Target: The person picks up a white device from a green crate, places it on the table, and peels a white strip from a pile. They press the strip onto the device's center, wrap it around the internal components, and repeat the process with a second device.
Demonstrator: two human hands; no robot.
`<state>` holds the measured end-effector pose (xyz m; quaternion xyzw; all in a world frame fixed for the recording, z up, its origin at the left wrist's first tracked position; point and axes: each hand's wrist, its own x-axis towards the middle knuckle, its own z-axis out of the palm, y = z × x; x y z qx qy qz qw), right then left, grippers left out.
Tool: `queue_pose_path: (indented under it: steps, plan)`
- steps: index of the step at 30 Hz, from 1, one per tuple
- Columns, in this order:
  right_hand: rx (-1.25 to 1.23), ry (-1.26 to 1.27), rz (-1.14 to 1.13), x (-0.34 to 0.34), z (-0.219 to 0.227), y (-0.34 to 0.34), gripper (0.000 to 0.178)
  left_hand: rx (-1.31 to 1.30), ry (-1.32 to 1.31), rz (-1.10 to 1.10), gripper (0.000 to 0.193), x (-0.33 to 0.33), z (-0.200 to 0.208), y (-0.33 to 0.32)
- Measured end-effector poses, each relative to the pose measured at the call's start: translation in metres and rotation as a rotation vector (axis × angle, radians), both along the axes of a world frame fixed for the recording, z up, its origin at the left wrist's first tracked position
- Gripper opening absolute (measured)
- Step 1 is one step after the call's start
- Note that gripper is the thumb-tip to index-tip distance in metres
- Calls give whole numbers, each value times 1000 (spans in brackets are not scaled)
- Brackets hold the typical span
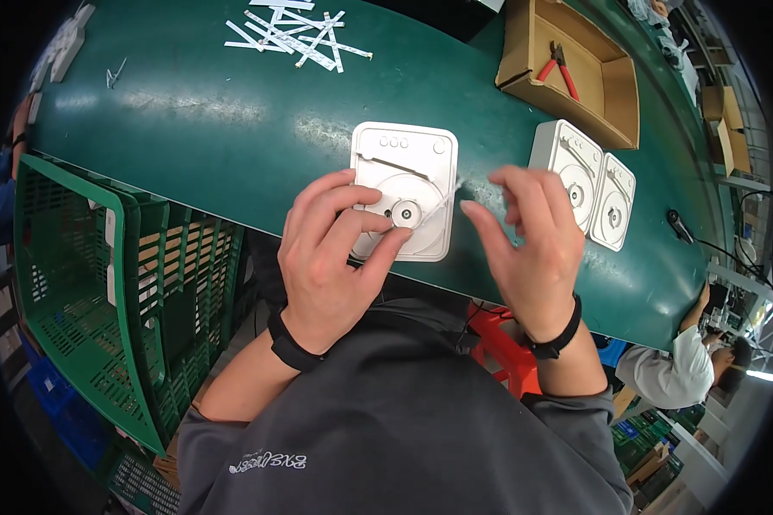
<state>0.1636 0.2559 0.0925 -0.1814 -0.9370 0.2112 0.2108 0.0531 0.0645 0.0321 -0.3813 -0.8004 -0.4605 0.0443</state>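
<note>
A white, rounded rectangular plastic housing (445,172) lies on the table in front of me. It has a round recess, a central hub (406,215) and a slanted dark slot near its top. My left hand (331,249) curls over the housing's left side, its thumb and fingertips pressed close around the hub. What lies under those fingertips is hidden. Just off the housing's right edge is my right hand (532,240), thumb and index finger apart, slightly blurred. A thin, translucent strip (442,204) runs slantwise over the housing's right part; whether it touches the right fingers is unclear.
Two similar white housings (614,210) sit to the right. Behind them, a cardboard box (605,107) contains red-handled cutters (558,73). White printed strips (296,34) lie scattered at the back. A green crate (129,300) stands at left, a red stool (507,348) below the table edge.
</note>
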Motion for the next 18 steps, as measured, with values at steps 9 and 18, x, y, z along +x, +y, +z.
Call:
queue_pose_path:
  steps: [9, 18]
  plan:
    - [-440, -113, -165, -8, -13, -5, 18, 41, -14, -9, 24, 1, -4, 0]
    - [-360, -97, -59, -15, -6, -14, 15, 78, -44, 3, 26, 1, -8, 0]
